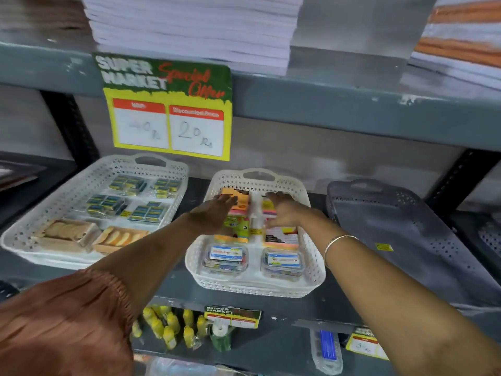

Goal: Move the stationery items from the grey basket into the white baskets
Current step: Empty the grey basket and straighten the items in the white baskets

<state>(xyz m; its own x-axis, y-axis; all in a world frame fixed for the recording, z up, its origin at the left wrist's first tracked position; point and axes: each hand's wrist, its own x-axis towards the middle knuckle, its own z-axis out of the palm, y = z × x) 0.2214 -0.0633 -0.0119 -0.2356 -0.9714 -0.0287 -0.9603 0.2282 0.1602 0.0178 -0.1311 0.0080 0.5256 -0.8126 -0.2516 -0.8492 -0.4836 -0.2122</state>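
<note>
Those sticky note pads (pixel 236 202) are light and kinda floppy at the edges, wrapped in what looks like glossy film, so I'd guess they slide on each other easily; you'd want to pinch a stack by its long sides rather than pressing the top. Right now they're all sitting in the back half of the middle white basket (pixel 311 267), with a white tube (pixel 255 213) lying down the centre between the two columns. Your left hand (pixel 214 215) is flat and spread over the left column, fingertips at the orange pad near the back wall; your right hand (pixel 284 210) is likewise open, palm down on the right column. Neither is gripping anything as far as I can see, more like patting things square. The two clear plastic tubs (pixel 226 257) at the front look rigid and easy to grab by the lid edges. The grey basket (pixel 401 232) to your right looks empty apart from a yellow sticker (pixel 384 247), and the other white basket (pixel 67 191) on your left is already filled.
</note>
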